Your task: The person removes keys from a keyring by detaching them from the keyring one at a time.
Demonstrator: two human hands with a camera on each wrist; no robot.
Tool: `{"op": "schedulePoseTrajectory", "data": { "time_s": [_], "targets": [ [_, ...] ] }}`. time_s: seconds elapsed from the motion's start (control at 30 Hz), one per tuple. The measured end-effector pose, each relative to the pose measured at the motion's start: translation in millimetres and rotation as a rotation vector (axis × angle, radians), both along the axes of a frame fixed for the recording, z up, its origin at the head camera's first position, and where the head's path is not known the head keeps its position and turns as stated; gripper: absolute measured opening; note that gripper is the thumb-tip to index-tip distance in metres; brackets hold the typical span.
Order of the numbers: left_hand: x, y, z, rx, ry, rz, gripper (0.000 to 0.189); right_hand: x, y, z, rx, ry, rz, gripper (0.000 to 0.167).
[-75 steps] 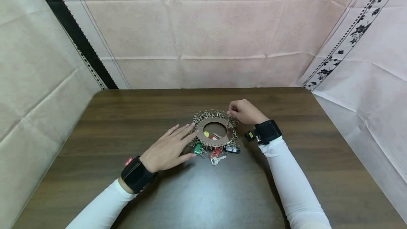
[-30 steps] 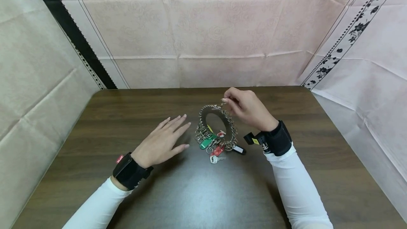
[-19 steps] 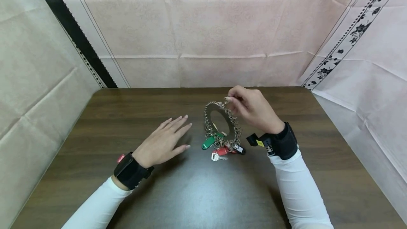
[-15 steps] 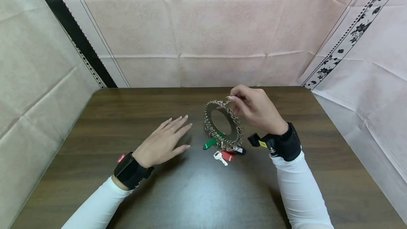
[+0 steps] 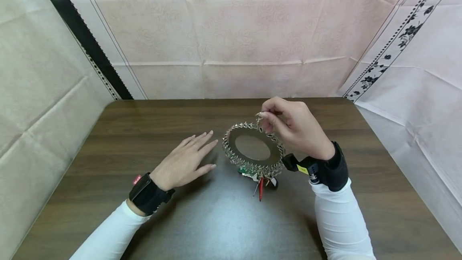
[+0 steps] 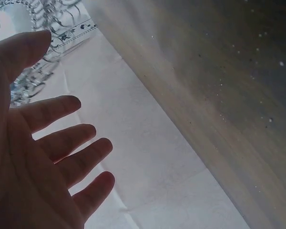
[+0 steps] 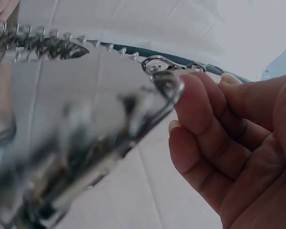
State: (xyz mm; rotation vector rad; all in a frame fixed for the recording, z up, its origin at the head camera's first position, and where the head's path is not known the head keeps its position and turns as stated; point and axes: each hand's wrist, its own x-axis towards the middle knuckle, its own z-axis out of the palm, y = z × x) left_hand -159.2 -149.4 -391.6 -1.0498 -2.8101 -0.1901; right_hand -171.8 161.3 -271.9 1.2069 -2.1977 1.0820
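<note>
A large flat metal key ring [image 5: 275, 149], fringed with many small metal loops, is tilted up above the table. My right hand [image 5: 294, 125] pinches a small metal loop at its back right edge between thumb and fingertips. From its lower edge hang a green tag [image 5: 248, 171], a red tag [image 5: 260, 189] seen edge-on, and a dark tag with a white label [image 5: 273, 183]. In the right wrist view the looped rim [image 7: 167, 88] runs close past the fingers. My left hand [image 5: 183, 161] lies palm down to the left, fingers spread, apart from the ring.
The brown wooden table [image 5: 202, 220] spreads out beneath both hands. Behind it hangs a pale cloth backdrop [image 5: 238, 43], with a floral-bordered cloth [image 5: 415, 25] at right and a black-striped one at left. Straps with small cameras circle both wrists.
The right hand has taken hold of the key ring's edge and lifted it off the table, tilting it. The tags now dangle below. The left hand has drawn back from the ring to the left.
</note>
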Motion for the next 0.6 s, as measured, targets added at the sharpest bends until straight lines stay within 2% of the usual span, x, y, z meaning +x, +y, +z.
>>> {"op": "schedulePoseTrajectory", "data": {
  "time_s": [0.17, 0.4, 0.6],
  "targets": [
    [1.2, -0.4, 4.4, 0.022, 0.001, 0.019, 0.070, 4.4, -4, 2.4, -0.009, -0.002, 0.028, 0.014],
    [8.8, 2.4, 15.6, 0.084, 0.083, 0.047, 0.087, 6.2, -10, 2.5, -0.021, 0.016, 0.073, 0.016],
    [16.8, 7.5, 26.1, 0.151, 0.048, 0.042, 0.095, 7.6, -15, 2.0, 0.004, 0.008, 0.089, 0.015]
  ]
}}
